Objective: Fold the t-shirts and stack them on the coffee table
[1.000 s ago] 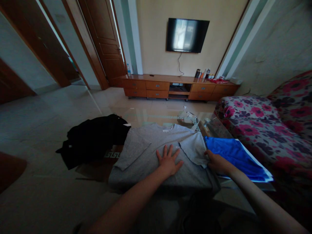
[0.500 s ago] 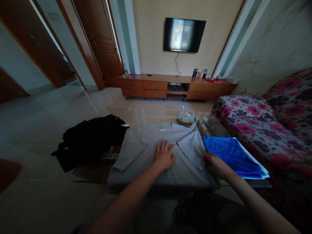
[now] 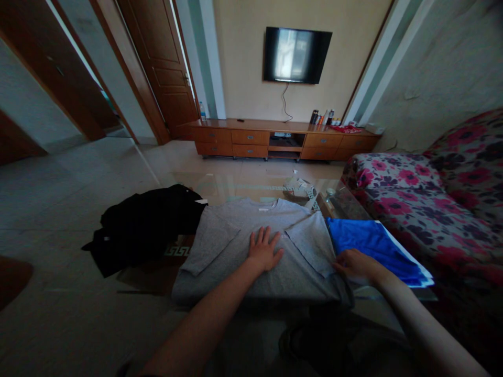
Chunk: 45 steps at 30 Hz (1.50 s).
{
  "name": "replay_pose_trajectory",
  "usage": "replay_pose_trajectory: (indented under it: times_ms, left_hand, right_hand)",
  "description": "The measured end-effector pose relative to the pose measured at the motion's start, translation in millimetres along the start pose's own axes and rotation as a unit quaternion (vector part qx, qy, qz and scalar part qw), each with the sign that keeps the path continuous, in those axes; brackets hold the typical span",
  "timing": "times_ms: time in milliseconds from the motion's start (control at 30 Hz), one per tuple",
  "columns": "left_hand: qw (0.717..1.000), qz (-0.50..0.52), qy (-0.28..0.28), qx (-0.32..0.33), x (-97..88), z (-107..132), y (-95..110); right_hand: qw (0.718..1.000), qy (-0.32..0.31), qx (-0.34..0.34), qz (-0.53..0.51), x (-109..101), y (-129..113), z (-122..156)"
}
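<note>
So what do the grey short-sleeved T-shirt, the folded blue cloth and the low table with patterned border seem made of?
Grey short-sleeved T-shirt: probably matte cotton knit, judging by its soft, flecked surface. Folded blue cloth: perhaps smooth synthetic, given its slight sheen. Low table with patterned border: likely glossy glass, as it looks reflective and transparent.

Left hand (image 3: 264, 253) palm-down and splayed — right hand (image 3: 357, 266) curled inward
</note>
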<state>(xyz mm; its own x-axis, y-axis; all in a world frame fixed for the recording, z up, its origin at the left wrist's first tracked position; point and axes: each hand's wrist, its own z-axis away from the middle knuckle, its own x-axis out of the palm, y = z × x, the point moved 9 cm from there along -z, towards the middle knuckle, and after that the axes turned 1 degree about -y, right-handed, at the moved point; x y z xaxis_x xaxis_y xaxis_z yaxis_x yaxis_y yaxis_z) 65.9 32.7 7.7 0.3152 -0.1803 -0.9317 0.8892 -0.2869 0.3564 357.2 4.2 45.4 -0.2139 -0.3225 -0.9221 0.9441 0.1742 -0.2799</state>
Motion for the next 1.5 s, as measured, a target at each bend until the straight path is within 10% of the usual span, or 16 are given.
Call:
replay_pose_trajectory:
  times_ms: [167, 533, 767, 1000, 1200, 1500]
  left_hand:
    - [1.0, 0.0, -0.007, -0.002, -0.9, -0.1, -0.1]
    - [0.996, 0.03, 0.056, 0.06, -44.3, 32.7, -26.7]
    - [0.979, -0.121, 0.153, -0.049, -95.8, 84.1, -126.5]
    - [0.984, -0.124, 0.118, -0.043, -78.0, 97.3, -206.7]
    - [0.986, -0.113, 0.121, -0.013, -69.6, 95.9, -211.8]
    - [0.972, -0.072, 0.221, -0.035, -96.6, 112.7, -197.3]
  right_hand:
    - [0.982, 0.144, -0.11, -0.06, -13.0, -36.4, -12.9]
    - [0.983, 0.121, -0.124, 0.064, 50.8, -40.3, -13.7]
    - [0.985, 0.148, -0.077, 0.054, 25.7, -61.3, -20.7]
    - [0.982, 0.165, -0.048, 0.082, 28.8, -78.1, -61.7]
    - [0.987, 0.123, -0.041, 0.095, 53.2, -68.3, -80.0]
    - [0.973, 0.212, -0.086, 0.0, 30.3, -70.0, -56.7]
